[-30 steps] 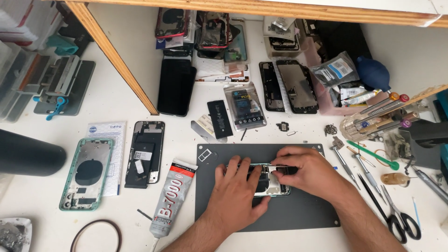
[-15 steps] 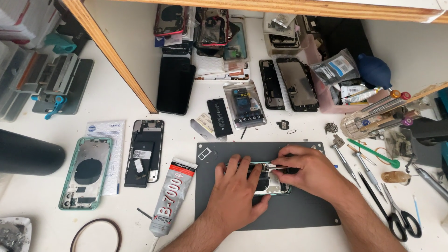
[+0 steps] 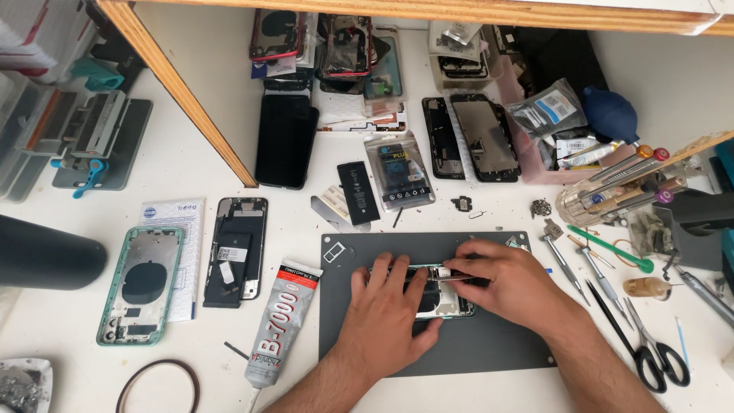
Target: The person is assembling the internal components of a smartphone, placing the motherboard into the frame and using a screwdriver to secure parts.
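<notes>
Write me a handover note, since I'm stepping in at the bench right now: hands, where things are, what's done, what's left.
Left hand: flat on the opened phone, pinning it to the grey work mat.
Right hand: fingers pinch a thin metal tool over the phone's upper edge.
Nearby: glue tube left of the mat; green phone housing and a dark phone frame further left; loose black battery above the mat; screwdrivers and scissors to the right.
Done: phone is open, insides exposed.
Left: internal work under way; phone not closed up.
</notes>
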